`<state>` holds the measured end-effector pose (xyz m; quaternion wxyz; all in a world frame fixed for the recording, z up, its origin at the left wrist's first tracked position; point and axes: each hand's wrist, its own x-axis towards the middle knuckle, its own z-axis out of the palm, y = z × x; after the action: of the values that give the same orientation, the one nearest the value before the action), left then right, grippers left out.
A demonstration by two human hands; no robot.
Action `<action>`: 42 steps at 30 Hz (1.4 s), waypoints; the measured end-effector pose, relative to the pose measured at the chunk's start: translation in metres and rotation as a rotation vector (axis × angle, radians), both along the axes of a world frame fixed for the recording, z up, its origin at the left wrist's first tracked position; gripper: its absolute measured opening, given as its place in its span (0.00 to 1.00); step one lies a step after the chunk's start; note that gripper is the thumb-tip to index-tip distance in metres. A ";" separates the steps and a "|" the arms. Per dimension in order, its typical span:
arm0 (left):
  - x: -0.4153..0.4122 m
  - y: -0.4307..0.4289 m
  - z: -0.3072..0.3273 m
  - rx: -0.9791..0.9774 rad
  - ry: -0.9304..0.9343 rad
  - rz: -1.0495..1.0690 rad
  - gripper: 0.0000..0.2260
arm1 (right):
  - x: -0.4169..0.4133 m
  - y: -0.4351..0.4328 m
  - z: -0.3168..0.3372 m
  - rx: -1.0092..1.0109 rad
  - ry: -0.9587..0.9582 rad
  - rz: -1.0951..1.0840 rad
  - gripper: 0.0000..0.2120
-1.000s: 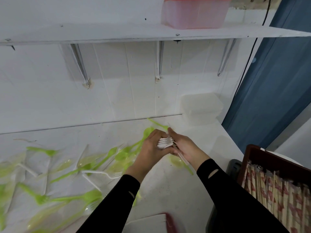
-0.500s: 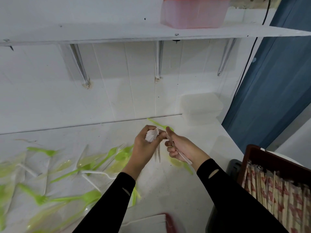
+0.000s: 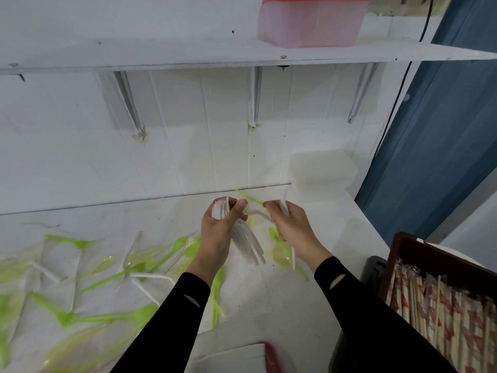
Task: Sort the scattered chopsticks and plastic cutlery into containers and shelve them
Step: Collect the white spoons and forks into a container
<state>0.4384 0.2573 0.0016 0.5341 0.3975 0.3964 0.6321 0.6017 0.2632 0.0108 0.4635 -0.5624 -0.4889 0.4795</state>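
My left hand (image 3: 219, 235) grips a stack of white plastic forks (image 3: 243, 238), tines up and handles fanning down to the right. Beside it, my right hand (image 3: 291, 230) holds one or two more white forks (image 3: 285, 208), one with its tines pointing toward the stack. Green plastic forks and spoons (image 3: 129, 267) and a few white ones lie scattered over the white table (image 3: 282, 305) to the left and under my hands. Wrapped chopsticks (image 3: 441, 305) fill a brown wooden box (image 3: 403, 243) at the right.
A white shelf (image 3: 188, 53) runs overhead on metal brackets, with a pink box with a red lid (image 3: 309, 22) on it. A translucent white lidded container (image 3: 321, 172) stands at the table's back right. A white container with a red edge (image 3: 242, 359) lies near me. Blue curtain at right.
My hands have drawn apart. The left hand has turned the fork stack upright with the tines up, and the right hand has shifted right with its forks.
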 end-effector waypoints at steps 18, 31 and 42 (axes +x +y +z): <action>-0.001 0.001 -0.006 -0.274 0.137 -0.116 0.13 | -0.010 -0.006 -0.018 0.116 -0.655 0.300 0.17; -0.004 0.004 -0.006 -0.345 -0.070 -0.031 0.12 | -0.015 -0.014 -0.011 -0.072 -0.314 0.508 0.16; -0.005 0.006 -0.010 -0.386 -0.073 -0.077 0.19 | -0.013 -0.012 -0.015 -0.012 -0.307 0.417 0.18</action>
<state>0.4332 0.2629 -0.0081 0.6383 0.2793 0.4751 0.5375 0.5887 0.2516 -0.0037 0.2717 -0.5184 -0.6559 0.4767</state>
